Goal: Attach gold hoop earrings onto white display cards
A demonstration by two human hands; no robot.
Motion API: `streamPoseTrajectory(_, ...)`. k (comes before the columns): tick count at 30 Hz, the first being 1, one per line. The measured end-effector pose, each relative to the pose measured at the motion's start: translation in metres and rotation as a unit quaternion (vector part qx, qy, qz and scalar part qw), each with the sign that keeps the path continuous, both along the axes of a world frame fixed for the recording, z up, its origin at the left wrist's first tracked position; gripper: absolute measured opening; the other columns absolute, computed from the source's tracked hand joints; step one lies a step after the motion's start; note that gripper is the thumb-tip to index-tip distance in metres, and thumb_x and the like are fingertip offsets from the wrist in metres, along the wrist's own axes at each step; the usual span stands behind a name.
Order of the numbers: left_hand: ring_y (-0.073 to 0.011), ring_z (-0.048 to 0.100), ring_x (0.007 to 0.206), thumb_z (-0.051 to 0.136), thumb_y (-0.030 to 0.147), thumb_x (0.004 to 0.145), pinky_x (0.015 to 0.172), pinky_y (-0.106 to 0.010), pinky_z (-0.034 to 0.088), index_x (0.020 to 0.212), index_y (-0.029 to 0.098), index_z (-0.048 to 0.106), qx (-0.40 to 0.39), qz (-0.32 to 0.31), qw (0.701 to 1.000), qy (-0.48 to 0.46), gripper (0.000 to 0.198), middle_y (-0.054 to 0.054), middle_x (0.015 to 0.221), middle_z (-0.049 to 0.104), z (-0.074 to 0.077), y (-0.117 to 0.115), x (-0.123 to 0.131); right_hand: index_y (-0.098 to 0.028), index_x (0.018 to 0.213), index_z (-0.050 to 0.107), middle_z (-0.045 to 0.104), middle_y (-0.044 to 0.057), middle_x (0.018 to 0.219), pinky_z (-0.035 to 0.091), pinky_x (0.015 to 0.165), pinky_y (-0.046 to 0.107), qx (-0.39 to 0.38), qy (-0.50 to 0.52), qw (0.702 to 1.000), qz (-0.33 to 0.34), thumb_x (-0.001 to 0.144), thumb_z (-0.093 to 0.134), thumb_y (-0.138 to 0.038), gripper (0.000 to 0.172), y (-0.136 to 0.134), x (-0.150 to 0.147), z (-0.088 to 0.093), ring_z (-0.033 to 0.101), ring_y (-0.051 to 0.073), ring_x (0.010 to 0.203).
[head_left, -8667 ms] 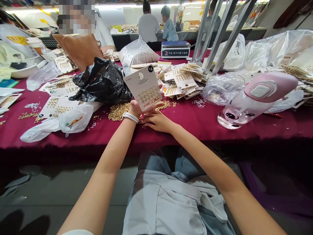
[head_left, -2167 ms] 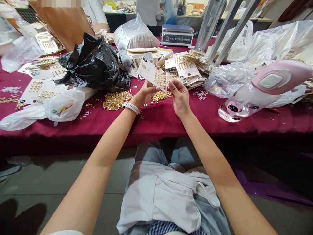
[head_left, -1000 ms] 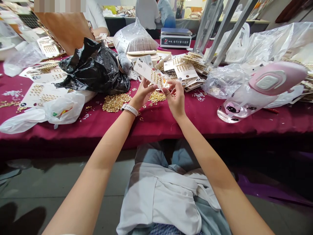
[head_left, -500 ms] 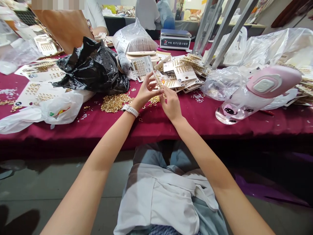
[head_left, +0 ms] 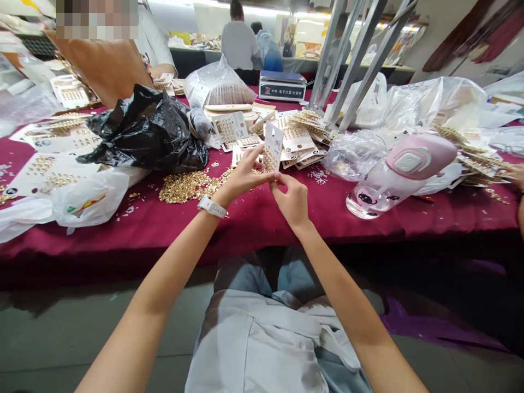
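The studded card (head_left: 272, 148) was held nearly upright along its long axis by the left hand (head_left: 243, 177); its lower edge was met by the right hand (head_left: 292, 201), whose grip could not be determined. Piled cards (head_left: 298, 137) lay just beyond, loose gold pieces (head_left: 180, 189) near left, a bottle (head_left: 405, 170) right; neither hand was obstructed.

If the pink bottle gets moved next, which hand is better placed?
Right hand, probably: it's nearer the pink bottle. The left hand is farther away; both hands are at the card.
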State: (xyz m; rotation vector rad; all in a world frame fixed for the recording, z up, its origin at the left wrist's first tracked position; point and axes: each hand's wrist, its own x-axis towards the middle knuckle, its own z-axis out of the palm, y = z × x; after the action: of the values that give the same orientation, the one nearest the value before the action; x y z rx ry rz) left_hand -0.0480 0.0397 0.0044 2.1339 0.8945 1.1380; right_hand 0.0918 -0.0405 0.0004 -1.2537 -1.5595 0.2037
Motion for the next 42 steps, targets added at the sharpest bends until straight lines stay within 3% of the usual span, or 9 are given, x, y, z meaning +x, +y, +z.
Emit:
streamPoseTrajectory(3, -0.0181, 0.055, 0.102, 0.064, 0.061, 0.071, 0.087, -0.031, 0.052, 0.144, 0.027, 0.024, 0.004, -0.036, 0.999, -0.019, 0.09, -0.013, 0.143, 0.029, 0.004, -0.03, 0.016, -0.018, 0.095, 0.071, 0.074, 0.005, 0.094, 0.054, 0.08, 0.034, -0.053, 0.174, 0.983, 0.025, 0.078, 0.061, -0.04, 0.029, -0.027, 0.013, 0.002, 0.068, 0.022, 0.086)
streamPoseTrajectory(7, -0.0243, 0.045, 0.12, 0.063, 0.056, 0.074, 0.1, -0.038, 0.047, 0.143, 0.029, 0.021, 0.094, -0.051, 0.994, -0.034, 0.085, -0.012, 0.142, 0.031, 0.005, -0.068, 0.04, -0.019, 0.097, 0.07, 0.074, 0.002, 0.09, 0.056, 0.077, 0.034, -0.09, 0.346, 0.931, 0.072, 0.072, 0.067, -0.046, 0.037, -0.052, 0.026, -0.004, 0.069, 0.023, 0.089)
streamPoseTrajectory(12, -0.019, 0.051, 0.112, 0.063, 0.043, 0.08, 0.091, -0.033, 0.053, 0.118, 0.026, 0.041, 0.141, 0.045, 0.989, -0.011, 0.047, -0.008, 0.119, 0.045, 0.006, -0.099, 0.069, -0.02, 0.094, 0.071, 0.074, 0.002, 0.082, 0.054, 0.082, 0.036, -0.101, 0.441, 0.886, 0.097, 0.08, 0.062, -0.044, 0.029, -0.064, 0.036, -0.011, 0.069, 0.022, 0.088)
streamPoseTrajectory(15, -0.0167, 0.054, 0.106, 0.056, 0.038, 0.085, 0.081, -0.029, 0.055, 0.107, 0.024, 0.042, 0.171, 0.076, 0.981, 0.043, 0.029, -0.007, 0.11, 0.048, 0.006, -0.108, 0.084, -0.021, 0.093, 0.07, 0.074, 0.003, 0.084, 0.053, 0.084, 0.036, -0.118, 0.473, 0.867, 0.107, 0.081, 0.06, -0.044, 0.028, -0.065, 0.046, -0.012, 0.068, 0.022, 0.089)
streamPoseTrajectory(25, -0.0165, 0.052, 0.118, 0.047, 0.018, 0.09, 0.088, -0.028, 0.054, 0.111, 0.022, 0.042, 0.177, 0.088, 0.967, 0.162, 0.022, -0.009, 0.114, 0.053, 0.0, -0.11, 0.111, -0.022, 0.098, 0.07, 0.071, 0.003, 0.099, 0.051, 0.088, 0.033, -0.162, 0.521, 0.831, 0.113, 0.083, 0.058, -0.045, 0.03, -0.072, 0.072, -0.026, 0.064, 0.018, 0.094)
streamPoseTrajectory(31, -0.0195, 0.054, 0.118, 0.049, 0.019, 0.089, 0.096, -0.032, 0.052, 0.115, 0.021, 0.048, 0.219, 0.046, 0.941, 0.254, 0.025, -0.009, 0.116, 0.057, 0.003, -0.107, 0.097, -0.025, 0.106, 0.068, 0.07, 0.001, 0.106, 0.051, 0.09, 0.029, -0.205, 0.579, 0.766, 0.191, 0.084, 0.059, -0.04, 0.028, -0.074, 0.078, -0.022, 0.065, 0.016, 0.096)
streamPoseTrajectory(33, -0.0205, 0.057, 0.114, 0.052, 0.021, 0.089, 0.095, -0.034, 0.052, 0.112, 0.022, 0.051, 0.236, 0.048, 0.934, 0.265, 0.024, -0.007, 0.112, 0.061, 0.005, -0.106, 0.093, -0.025, 0.109, 0.067, 0.069, 0.0, 0.109, 0.051, 0.092, 0.031, -0.226, 0.564, 0.768, 0.205, 0.084, 0.058, -0.042, 0.031, -0.074, 0.08, -0.021, 0.064, 0.016, 0.099)
streamPoseTrajectory(38, -0.0172, 0.065, 0.094, 0.051, 0.023, 0.089, 0.083, -0.03, 0.054, 0.101, 0.021, 0.06, 0.29, 0.016, 0.911, 0.294, 0.015, -0.005, 0.101, 0.067, 0.012, -0.095, 0.086, -0.028, 0.117, 0.062, 0.063, -0.002, 0.121, 0.041, 0.105, 0.032, -0.219, 0.487, 0.825, 0.187, 0.087, 0.054, -0.039, 0.033, -0.073, 0.079, -0.026, 0.057, 0.016, 0.114)
streamPoseTrajectory(42, -0.0171, 0.064, 0.08, 0.044, 0.026, 0.092, 0.075, -0.032, 0.05, 0.09, 0.019, 0.064, 0.325, -0.025, 0.886, 0.33, 0.021, -0.005, 0.09, 0.068, 0.016, -0.078, 0.078, -0.025, 0.112, 0.064, 0.065, -0.001, 0.116, 0.045, 0.101, 0.032, -0.221, 0.527, 0.8, 0.185, 0.085, 0.055, -0.036, 0.03, -0.066, 0.067, -0.025, 0.058, 0.015, 0.111)
